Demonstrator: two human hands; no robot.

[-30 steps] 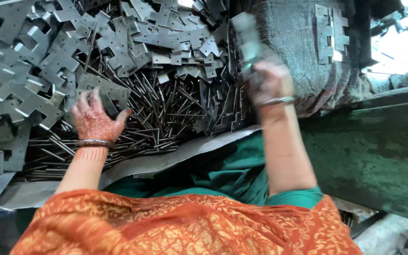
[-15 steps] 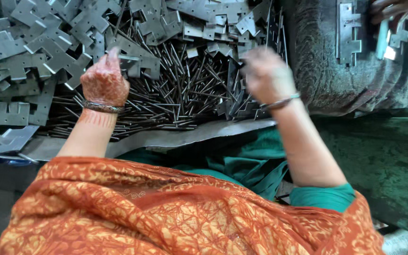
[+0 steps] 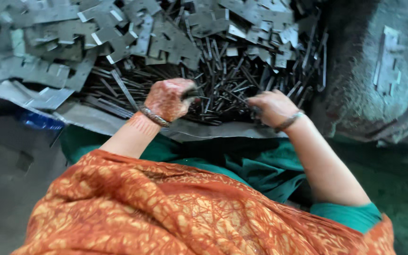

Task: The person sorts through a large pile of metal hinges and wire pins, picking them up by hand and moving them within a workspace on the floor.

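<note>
My left hand [image 3: 167, 99], patterned with henna and wearing a bangle, is closed over the near part of a heap of thin dark metal pins [image 3: 223, 85]. A dark pin end sticks out between its thumb and fingers. My right hand [image 3: 272, 107], also with a bangle, rests on the same heap a little to the right. Its fingers curl down into the pins, and the fingertips are hidden among them. Behind the pins lies a big pile of flat grey notched hinge plates [image 3: 142, 28].
A bent grey metal sheet [image 3: 213, 132] edges the heap just before my green and orange clothing. At the right stands a rough grey block [image 3: 355, 94] with a hinge plate [image 3: 387, 61] lying on it. The dark floor [image 3: 5, 189] lies at lower left.
Both hands have come down and nearer to me, from the plates and the upper heap onto the near pins. The left hand has closed, and the right hand has dropped from the block's side.
</note>
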